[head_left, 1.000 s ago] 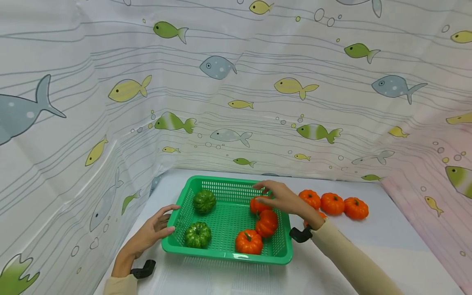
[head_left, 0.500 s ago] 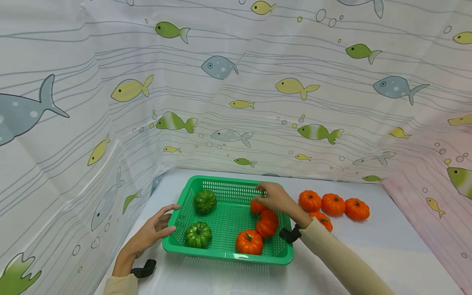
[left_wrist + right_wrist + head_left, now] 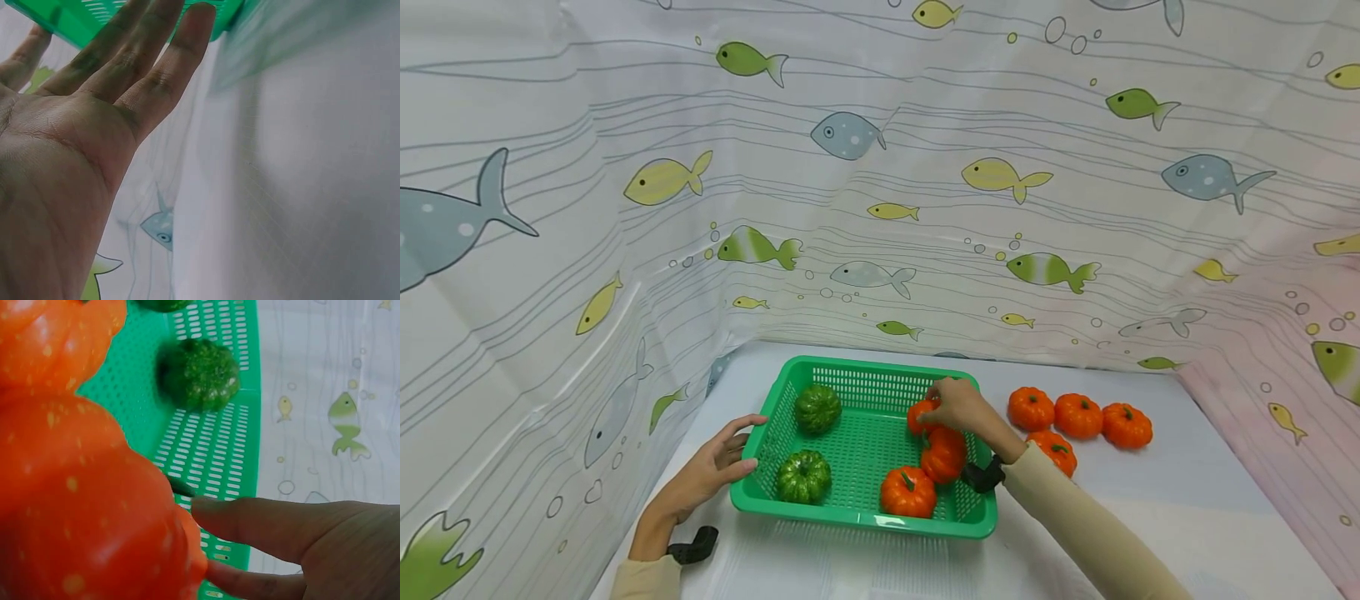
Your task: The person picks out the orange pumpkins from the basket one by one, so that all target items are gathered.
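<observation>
The green slotted plastic basket calls for light bracing at its left edge, where the left hand touches with fingers spread. At its far right corner, the right hand appears to pinch a shiny orange ribbed pumpkin; gripping its sides would best avoid nudging the tilted orange pumpkin just beside it.

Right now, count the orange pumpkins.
7 orange pumpkins. Basket's right side: far, at the right hand; middle; near. Table: three in a row, one nearer. The arm may hide more.
</observation>
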Demonstrator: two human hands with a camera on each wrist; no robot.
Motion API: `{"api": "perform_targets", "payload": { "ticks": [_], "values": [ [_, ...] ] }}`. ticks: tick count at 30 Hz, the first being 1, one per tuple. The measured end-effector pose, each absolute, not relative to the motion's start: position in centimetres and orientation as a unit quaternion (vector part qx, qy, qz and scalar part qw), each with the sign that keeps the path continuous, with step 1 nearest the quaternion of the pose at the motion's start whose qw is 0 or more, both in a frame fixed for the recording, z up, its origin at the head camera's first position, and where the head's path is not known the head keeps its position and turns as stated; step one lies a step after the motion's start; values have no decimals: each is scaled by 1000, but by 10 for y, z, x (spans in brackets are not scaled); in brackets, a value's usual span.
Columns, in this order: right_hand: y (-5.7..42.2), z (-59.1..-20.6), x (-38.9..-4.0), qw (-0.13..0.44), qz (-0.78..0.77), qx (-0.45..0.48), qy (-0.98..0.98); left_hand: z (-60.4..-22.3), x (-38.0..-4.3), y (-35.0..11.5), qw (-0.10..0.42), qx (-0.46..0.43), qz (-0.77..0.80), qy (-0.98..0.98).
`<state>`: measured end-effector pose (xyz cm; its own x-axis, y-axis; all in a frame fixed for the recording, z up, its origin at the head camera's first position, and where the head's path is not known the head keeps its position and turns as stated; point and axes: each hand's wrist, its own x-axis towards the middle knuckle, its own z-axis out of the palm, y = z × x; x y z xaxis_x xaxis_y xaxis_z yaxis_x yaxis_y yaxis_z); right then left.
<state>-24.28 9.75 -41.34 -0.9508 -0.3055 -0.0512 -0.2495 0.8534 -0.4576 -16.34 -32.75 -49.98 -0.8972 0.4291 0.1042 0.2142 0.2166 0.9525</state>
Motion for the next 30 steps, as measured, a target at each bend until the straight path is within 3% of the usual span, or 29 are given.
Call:
{"api": "perform_targets", "payload": {
  "ticks": [14,30],
  "values": [
    [95,-423,-245,131,-347,-180,911,-499,-162,-327,86,206,589,777],
    [82,-440,-252,139,-358,-169,907,-499,-162,-327,87,199,589,778]
  ]
}}
